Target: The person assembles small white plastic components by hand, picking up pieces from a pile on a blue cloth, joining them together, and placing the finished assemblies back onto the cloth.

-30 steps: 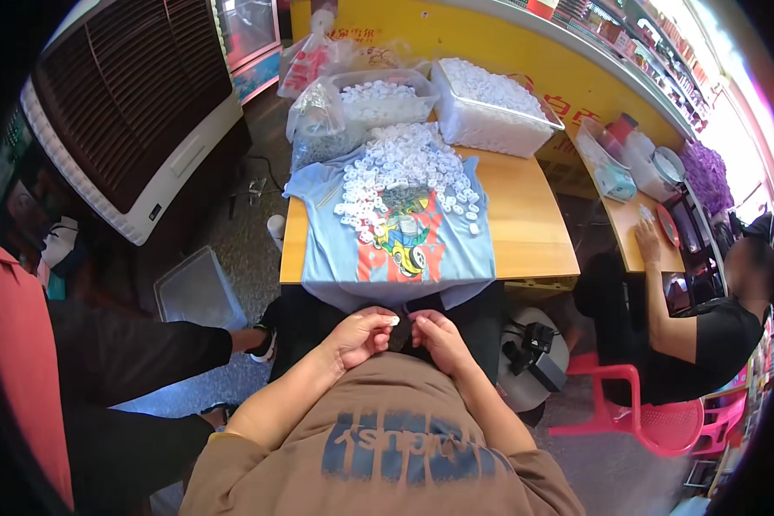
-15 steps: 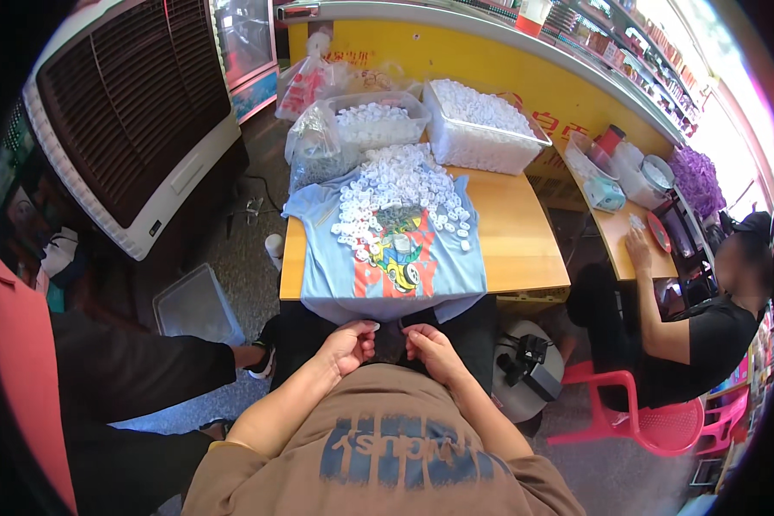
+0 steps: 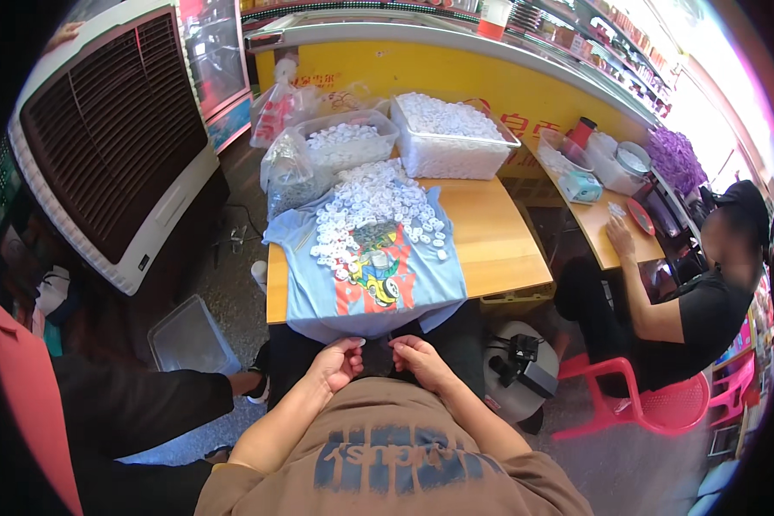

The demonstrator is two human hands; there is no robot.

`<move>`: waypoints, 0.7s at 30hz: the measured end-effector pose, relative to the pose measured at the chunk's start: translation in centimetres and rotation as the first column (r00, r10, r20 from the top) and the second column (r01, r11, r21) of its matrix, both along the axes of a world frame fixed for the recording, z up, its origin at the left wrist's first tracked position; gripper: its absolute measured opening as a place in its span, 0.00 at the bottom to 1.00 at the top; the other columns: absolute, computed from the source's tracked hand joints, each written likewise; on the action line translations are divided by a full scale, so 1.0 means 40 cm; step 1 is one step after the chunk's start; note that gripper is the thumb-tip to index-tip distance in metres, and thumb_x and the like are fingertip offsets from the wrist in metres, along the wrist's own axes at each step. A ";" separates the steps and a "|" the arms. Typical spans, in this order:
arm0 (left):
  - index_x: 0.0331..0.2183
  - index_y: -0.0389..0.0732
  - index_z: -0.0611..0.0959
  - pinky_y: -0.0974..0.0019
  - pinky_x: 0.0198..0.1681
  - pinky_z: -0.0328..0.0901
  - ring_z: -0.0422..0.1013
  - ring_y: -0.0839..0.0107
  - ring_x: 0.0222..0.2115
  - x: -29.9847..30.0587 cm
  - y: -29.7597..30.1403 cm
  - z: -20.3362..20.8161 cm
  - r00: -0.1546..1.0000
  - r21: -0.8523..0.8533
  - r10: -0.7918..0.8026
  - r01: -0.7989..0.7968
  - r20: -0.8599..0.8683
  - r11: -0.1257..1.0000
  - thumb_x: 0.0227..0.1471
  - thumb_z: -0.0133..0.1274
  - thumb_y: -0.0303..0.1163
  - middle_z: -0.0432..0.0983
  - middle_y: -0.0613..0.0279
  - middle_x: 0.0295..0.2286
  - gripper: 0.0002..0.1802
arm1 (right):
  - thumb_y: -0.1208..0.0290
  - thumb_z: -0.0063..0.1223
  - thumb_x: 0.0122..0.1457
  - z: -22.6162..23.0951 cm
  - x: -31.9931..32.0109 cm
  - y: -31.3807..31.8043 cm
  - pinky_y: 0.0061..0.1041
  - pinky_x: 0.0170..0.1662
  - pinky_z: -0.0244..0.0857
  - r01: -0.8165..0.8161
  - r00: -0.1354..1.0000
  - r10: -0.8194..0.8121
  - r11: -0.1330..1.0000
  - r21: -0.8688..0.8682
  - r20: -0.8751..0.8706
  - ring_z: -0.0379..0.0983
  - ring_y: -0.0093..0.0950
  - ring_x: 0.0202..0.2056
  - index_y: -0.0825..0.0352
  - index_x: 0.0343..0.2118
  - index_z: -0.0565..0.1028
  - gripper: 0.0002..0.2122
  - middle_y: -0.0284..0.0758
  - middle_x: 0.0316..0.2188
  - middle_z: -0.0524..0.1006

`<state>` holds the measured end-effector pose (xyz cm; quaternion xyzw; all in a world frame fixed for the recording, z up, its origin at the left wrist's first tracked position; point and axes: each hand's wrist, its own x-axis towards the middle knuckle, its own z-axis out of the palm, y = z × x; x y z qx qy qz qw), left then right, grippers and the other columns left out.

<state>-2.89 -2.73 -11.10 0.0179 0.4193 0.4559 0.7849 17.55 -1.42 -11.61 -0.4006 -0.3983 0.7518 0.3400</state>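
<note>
My left hand (image 3: 337, 363) and my right hand (image 3: 417, 359) are held close together in my lap, just below the front edge of the wooden table (image 3: 499, 249). Their fingers are curled around something small and dark between them; what it is cannot be told. In front of them a light blue printed T-shirt (image 3: 365, 279) lies spread over the table. A heap of small white caps (image 3: 371, 213) sits on it.
Two clear tubs of white caps (image 3: 451, 138) (image 3: 346, 142) and clear bags (image 3: 288, 176) stand at the table's far end. A large cooler fan (image 3: 112, 142) is at left, a clear bin (image 3: 189, 335) on the floor. A person in black (image 3: 705, 301) sits at right on a pink chair (image 3: 654, 408).
The view has tilted so the table sits lower and closer. My hands stay together in my lap, with their fingers working slightly.
</note>
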 end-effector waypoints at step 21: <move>0.26 0.43 0.73 0.72 0.21 0.55 0.58 0.77 0.15 0.003 0.015 -0.046 0.996 0.041 -0.093 0.092 0.007 0.995 0.46 0.50 0.29 0.64 0.69 0.17 0.03 | 0.65 0.46 0.58 -0.021 0.019 0.004 0.16 0.27 0.60 -0.011 1.000 0.012 0.996 0.084 -0.009 0.63 0.17 0.24 0.66 0.38 0.70 0.11 0.27 0.23 0.68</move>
